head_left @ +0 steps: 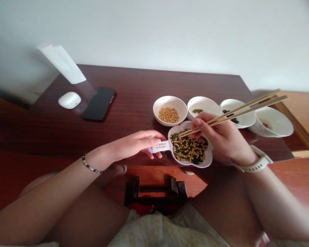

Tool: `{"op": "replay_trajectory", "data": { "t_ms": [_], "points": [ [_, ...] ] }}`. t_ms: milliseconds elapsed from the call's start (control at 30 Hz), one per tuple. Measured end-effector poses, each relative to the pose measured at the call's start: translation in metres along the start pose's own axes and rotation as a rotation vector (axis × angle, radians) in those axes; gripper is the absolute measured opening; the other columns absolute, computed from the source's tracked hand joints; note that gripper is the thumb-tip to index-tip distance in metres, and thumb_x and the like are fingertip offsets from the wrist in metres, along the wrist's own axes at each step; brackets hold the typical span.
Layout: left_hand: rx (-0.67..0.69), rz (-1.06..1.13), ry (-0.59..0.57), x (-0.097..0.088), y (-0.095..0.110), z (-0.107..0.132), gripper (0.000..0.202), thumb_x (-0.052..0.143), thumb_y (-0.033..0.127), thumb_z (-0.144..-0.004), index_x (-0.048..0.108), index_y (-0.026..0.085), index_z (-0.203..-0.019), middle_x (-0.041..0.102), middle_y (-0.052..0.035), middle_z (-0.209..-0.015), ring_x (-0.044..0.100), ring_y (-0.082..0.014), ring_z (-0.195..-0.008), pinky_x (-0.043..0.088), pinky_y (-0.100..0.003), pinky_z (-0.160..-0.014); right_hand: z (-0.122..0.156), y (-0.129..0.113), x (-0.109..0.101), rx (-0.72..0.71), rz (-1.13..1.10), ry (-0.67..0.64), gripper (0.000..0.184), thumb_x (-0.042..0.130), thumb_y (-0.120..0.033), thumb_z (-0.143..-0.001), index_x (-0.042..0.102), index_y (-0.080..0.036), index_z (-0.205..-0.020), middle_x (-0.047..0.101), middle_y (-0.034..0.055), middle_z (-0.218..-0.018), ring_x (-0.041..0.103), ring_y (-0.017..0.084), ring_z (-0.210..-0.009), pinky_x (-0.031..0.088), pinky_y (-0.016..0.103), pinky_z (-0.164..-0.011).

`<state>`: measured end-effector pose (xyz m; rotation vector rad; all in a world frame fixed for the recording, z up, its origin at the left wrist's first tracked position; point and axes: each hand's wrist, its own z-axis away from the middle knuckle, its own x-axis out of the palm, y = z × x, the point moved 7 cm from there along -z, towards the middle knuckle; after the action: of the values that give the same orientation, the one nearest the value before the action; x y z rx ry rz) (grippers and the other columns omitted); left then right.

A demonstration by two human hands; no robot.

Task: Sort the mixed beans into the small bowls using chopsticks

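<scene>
My left hand (141, 143) pinches the labelled handle (161, 146) of a white flower-shaped dish (209, 159) with a purple edge, at the table's front edge. Mixed yellow, black and green beans (189, 147) fill the dish. Wooden chopsticks (249, 105) are gripped in my right hand (221, 132), their tips down among the beans on the dish's left side. Whether a bean is caught between the tips cannot be made out. Just behind stand a white bowl (157, 109) of yellow soybeans, another bowl (208, 103) with a few green beans, and a third (245, 120) with black beans.
A fourth white bowl (282, 124) with something reddish-brown inside stands at the right end of the dark wooden table (134, 80). To the left lie a black phone (100, 103), a rounded white object (69, 100) and a white packet (64, 65). Below is a dark stool (154, 189).
</scene>
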<state>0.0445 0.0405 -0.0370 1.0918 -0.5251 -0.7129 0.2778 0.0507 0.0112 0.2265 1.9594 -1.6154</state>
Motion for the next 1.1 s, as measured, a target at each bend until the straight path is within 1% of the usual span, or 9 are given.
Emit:
{"op": "replay_trajectory", "data": {
  "t_ms": [267,400,567,700,833,933,1000,1100],
  "points": [
    [-0.005,-0.017,0.002,-0.0001,0.0012,0.0000,0.039,0.063,0.050,-0.110,0.071,0.020,-0.134,0.082,-0.0108,-0.113,0.079,-0.0271,-0.105,0.062,-0.037,-0.086,-0.0007,0.0016,0.0075,0.008,-0.039,-0.043,0.032,0.063,-0.052,-0.111,0.068,-0.025,-0.095,0.073,0.0027,-0.089,0.073,0.021,-0.081,0.056,0.032,-0.071],
    [-0.007,-0.001,0.012,-0.0007,0.0003,0.0003,0.036,0.063,0.049,-0.110,0.071,0.022,-0.133,0.082,-0.0106,-0.112,0.079,-0.0274,-0.105,0.062,-0.038,-0.085,-0.0011,-0.0006,0.0057,-0.007,-0.008,-0.032,0.037,0.059,-0.051,-0.113,0.066,-0.023,-0.091,0.072,0.0034,-0.088,0.071,0.020,-0.077,0.053,0.032,-0.068],
    [-0.002,-0.026,0.001,-0.0004,-0.0010,0.0001,0.036,0.061,0.048,-0.111,0.071,0.022,-0.134,0.082,-0.0099,-0.113,0.079,-0.0264,-0.106,0.062,-0.035,-0.083,-0.0004,-0.0001,0.0017,-0.004,0.005,-0.001,0.037,0.058,-0.052,-0.114,0.068,-0.024,-0.092,0.072,0.0027,-0.084,0.071,0.021,-0.077,0.054,0.033,-0.069],
    [0.000,-0.027,0.010,-0.0011,-0.0003,-0.0004,0.037,0.061,0.048,-0.111,0.070,0.021,-0.135,0.082,-0.0103,-0.115,0.079,-0.0262,-0.105,0.061,-0.035,-0.083,0.0003,0.0019,0.0031,0.015,-0.012,0.002,0.035,0.061,-0.053,-0.112,0.069,-0.024,-0.095,0.073,0.0019,-0.083,0.071,0.020,-0.076,0.054,0.032,-0.069],
    [0.002,-0.024,-0.002,-0.0005,0.0009,-0.0012,0.038,0.061,0.047,-0.111,0.069,0.019,-0.135,0.082,-0.0107,-0.114,0.079,-0.0262,-0.104,0.062,-0.035,-0.084,0.0003,0.0029,0.0057,0.027,-0.049,0.001,0.029,0.065,-0.051,-0.111,0.072,-0.023,-0.103,0.076,0.0020,-0.087,0.074,0.020,-0.078,0.056,0.030,-0.070],
    [-0.001,-0.023,-0.002,-0.0006,0.0008,-0.0014,0.038,0.061,0.046,-0.111,0.069,0.019,-0.135,0.082,-0.0110,-0.114,0.079,-0.0262,-0.104,0.061,-0.034,-0.083,0.0000,0.0038,0.0052,0.030,-0.036,0.013,0.027,0.066,-0.050,-0.110,0.073,-0.024,-0.106,0.076,0.0020,-0.086,0.075,0.020,-0.077,0.056,0.031,-0.068],
    [-0.004,-0.022,0.001,-0.0006,0.0005,-0.0013,0.037,0.062,0.047,-0.111,0.070,0.019,-0.135,0.082,-0.0108,-0.114,0.079,-0.0261,-0.104,0.061,-0.034,-0.083,-0.0001,0.0042,0.0051,0.027,-0.028,0.008,0.027,0.066,-0.050,-0.111,0.073,-0.024,-0.105,0.076,0.0023,-0.086,0.074,0.021,-0.077,0.056,0.032,-0.069],
    [-0.004,-0.021,0.005,-0.0005,0.0005,-0.0011,0.036,0.061,0.048,-0.111,0.071,0.021,-0.134,0.082,-0.0099,-0.112,0.079,-0.0257,-0.103,0.061,-0.034,-0.083,-0.0003,0.0036,0.0057,0.012,-0.028,-0.019,0.031,0.065,-0.050,-0.111,0.070,-0.024,-0.097,0.073,0.0027,-0.086,0.073,0.021,-0.077,0.055,0.033,-0.069]
  ]
}}
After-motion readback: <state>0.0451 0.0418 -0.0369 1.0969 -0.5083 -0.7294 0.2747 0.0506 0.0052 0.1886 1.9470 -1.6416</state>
